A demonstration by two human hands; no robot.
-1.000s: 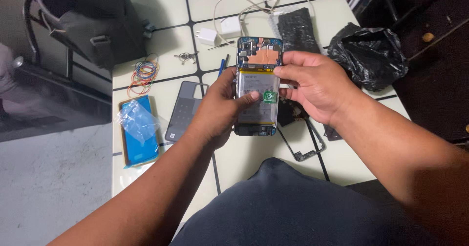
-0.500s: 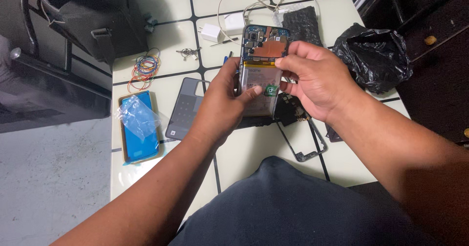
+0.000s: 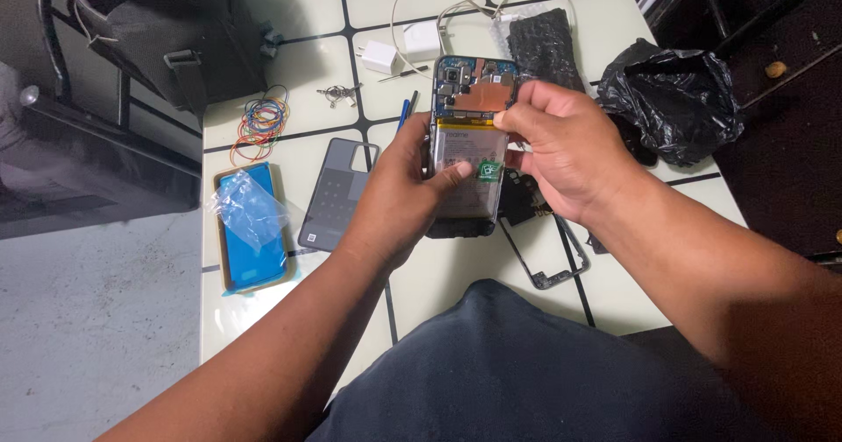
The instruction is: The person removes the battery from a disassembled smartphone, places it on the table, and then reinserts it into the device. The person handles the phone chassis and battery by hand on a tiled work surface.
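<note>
Hands grasp an opened phone (image 3: 469,144) above the tiled table (image 3: 307,3), its back removed and battery exposed. Compared with the earlier frames, the phone sits slightly farther from the body and the right fingers have shifted up toward the copper shield. Left hand (image 3: 403,196) clamps the left edge, thumb pressed on the battery. Right hand (image 3: 561,148) pinches the right edge near the top. From left to right on the table lie a blue phone in clear film (image 3: 253,227), coloured rubber bands (image 3: 261,119), a grey back cover (image 3: 338,192), a white charger (image 3: 380,56), a bare frame (image 3: 553,267) and a black plastic bag (image 3: 671,100). Both hands cover the phone's lower edge.
</note>
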